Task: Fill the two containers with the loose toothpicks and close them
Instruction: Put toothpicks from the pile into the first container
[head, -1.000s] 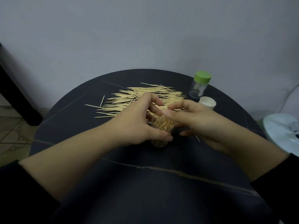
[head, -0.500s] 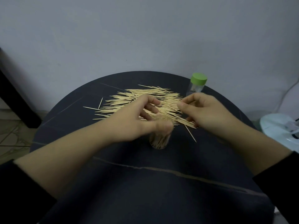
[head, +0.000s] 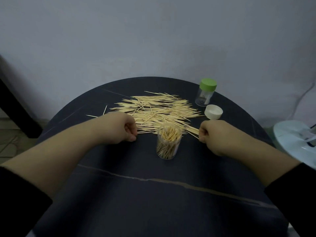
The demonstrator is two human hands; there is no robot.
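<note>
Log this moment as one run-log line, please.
left hand: curled beside loose toothpicks, grip unclear | right hand: pinching some | clear container: upright, open, nearly full | white lid: off, on table | green-lidded container: closed

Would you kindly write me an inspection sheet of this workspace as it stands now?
Surface: dark round table, pale veins across it.
Job's things: loose toothpicks heaped at the far middle; open clear container, upright, packed with toothpicks, in front of the heap; green-lidded container, closed, far right; white lid beside it, hollow side up.
Clutter: nothing seen.
Grippers: left hand, fingers curled at the heap's near left edge, hold unclear; right hand pinches toothpicks at its near right edge.
Cables: pale cord at far right, behind the table.
Surroundings: grey wall; pale round object right of the table; dark furniture and tiled floor at left.
</note>
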